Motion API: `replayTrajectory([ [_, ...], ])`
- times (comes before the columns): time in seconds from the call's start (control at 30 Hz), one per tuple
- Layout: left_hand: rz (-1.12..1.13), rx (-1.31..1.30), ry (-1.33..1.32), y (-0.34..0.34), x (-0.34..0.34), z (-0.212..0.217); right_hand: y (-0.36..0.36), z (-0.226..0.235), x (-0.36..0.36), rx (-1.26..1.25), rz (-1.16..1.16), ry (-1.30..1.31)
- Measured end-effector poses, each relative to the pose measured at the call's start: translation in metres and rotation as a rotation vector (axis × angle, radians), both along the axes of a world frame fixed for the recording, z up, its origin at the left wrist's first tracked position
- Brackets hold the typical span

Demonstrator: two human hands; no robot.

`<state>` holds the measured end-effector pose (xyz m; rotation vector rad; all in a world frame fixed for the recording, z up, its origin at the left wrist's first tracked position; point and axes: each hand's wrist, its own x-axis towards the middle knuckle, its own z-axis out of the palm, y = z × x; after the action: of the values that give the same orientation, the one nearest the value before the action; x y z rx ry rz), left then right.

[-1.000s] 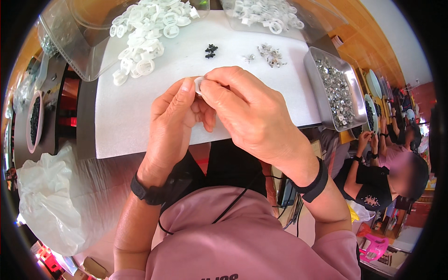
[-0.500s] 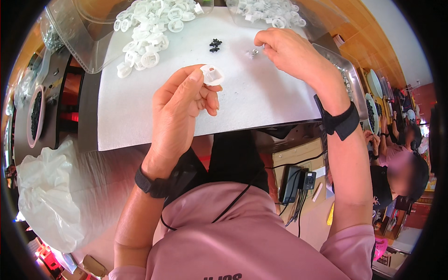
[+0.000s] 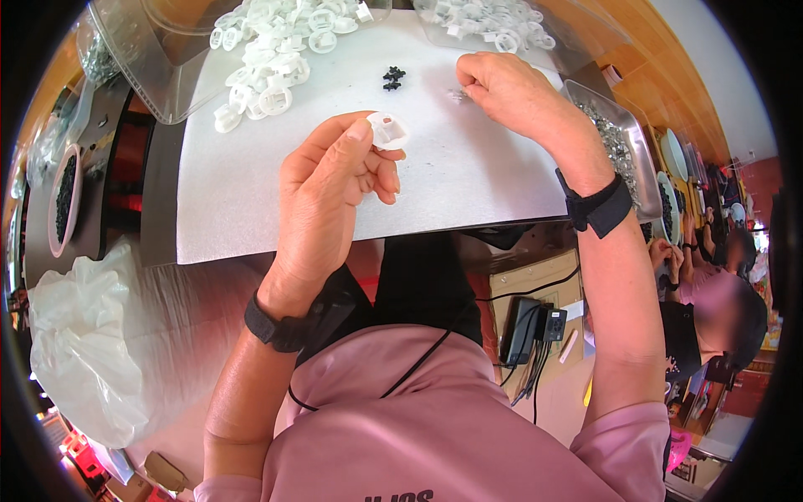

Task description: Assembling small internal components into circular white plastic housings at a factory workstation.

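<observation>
Between thumb and fingers, my left hand (image 3: 335, 167) pinches a round white plastic part (image 3: 390, 131) with a square recess, held above the near half of the white sheet (image 3: 251, 205). My right hand (image 3: 510, 90) is lowered to the sheet further right, its fingers pressed together over a few small shiny metal pieces (image 3: 457, 96). Whatever lies between those fingertips is hidden. A little cluster of small black parts (image 3: 393, 79) sits on the sheet beyond and between both hands.
A heap of similar white parts (image 3: 272, 75) spills onto the sheet at the far left; another pile (image 3: 489, 23) fills a clear tray at the back. Right of my wrist stands a metal tray (image 3: 640, 159) of small metal pieces. A person (image 3: 719, 309) sits at the right.
My right forearm has swung slightly left, uncovering more of the metal tray, while its fingers stay by the metal pieces. The left hand still holds the white part, and the view has shifted a little.
</observation>
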<state>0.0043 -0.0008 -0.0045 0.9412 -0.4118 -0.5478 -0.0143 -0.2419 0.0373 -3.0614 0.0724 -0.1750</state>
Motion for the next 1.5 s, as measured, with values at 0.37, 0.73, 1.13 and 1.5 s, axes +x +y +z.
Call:
replayTrajectory([
  [0.37,0.018,0.021,-0.006,-0.002,-0.003,0.002,0.015,0.013,-0.010,0.016,-0.080,-0.024],
  [0.73,0.054,0.118,-0.077,-0.004,-0.005,0.002,0.072,0.044,-0.025,0.745,0.112,0.259],
  [1.13,0.065,0.213,-0.091,-0.003,-0.006,0.003,0.075,0.034,-0.027,0.883,0.095,0.231],
  [1.5,0.069,0.165,-0.077,-0.005,-0.004,0.002,0.081,0.023,-0.056,0.410,0.360,-0.119],
])
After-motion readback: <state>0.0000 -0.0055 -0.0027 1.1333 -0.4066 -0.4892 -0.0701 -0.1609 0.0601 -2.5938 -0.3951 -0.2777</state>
